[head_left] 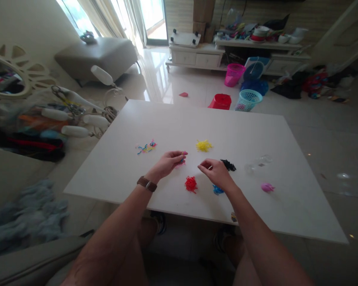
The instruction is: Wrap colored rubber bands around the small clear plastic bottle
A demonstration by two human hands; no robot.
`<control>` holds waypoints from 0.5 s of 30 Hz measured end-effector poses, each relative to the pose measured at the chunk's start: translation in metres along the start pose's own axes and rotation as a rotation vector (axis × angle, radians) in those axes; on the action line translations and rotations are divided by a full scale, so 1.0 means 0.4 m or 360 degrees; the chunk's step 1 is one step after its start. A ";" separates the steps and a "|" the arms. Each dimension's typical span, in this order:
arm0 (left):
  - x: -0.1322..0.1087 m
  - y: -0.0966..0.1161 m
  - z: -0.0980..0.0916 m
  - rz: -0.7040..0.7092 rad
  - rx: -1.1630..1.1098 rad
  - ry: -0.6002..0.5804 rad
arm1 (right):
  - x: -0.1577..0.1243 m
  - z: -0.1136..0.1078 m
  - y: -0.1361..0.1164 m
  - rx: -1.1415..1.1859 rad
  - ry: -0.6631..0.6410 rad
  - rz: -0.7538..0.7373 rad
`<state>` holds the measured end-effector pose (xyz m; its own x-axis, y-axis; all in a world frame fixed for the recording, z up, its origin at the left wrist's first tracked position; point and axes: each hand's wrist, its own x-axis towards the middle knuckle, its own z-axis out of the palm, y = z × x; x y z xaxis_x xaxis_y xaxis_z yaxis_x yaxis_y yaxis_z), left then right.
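Observation:
Above the middle of the white table, my left hand is closed on small colourful pieces, pink and yellow at the fingertips, blue and pink below. Facing it, my right hand is pinched; whatever it may hold is too small to make out. Around the hands lie piles of thin loose bits that look like small rubber bands: a yellow pile, a red pile, a black pile and a blue pile, partly hidden by my right wrist. Farther left rests a mixed-colour group.
On the table's right are clear plastic pieces and a pink object. Beyond the far edge stand a red bin and a light-blue basket. White lamp arms reach close to the left edge.

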<state>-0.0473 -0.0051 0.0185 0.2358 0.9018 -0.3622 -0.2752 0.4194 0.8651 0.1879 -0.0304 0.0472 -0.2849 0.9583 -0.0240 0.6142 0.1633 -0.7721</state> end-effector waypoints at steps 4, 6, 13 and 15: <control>0.011 -0.017 0.081 0.0071 -0.0288 -0.0046 | 0.005 0.024 -0.012 0.0314 0.0207 -0.0028; 0.014 -0.020 0.111 0.0096 -0.0320 -0.0068 | 0.008 0.032 -0.011 0.0416 0.0325 -0.0027; 0.004 -0.027 0.174 0.0112 -0.0387 -0.0049 | 0.006 0.024 -0.021 0.0368 0.0548 -0.0193; 0.005 -0.027 0.177 0.0103 -0.0388 -0.0012 | 0.004 0.019 -0.023 0.0351 0.0605 -0.0252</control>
<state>0.0220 -0.0154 0.0330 0.2169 0.9272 -0.3055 -0.5062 0.3744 0.7769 0.1761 -0.0323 0.0494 -0.0471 0.9503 0.3078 0.4020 0.3001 -0.8651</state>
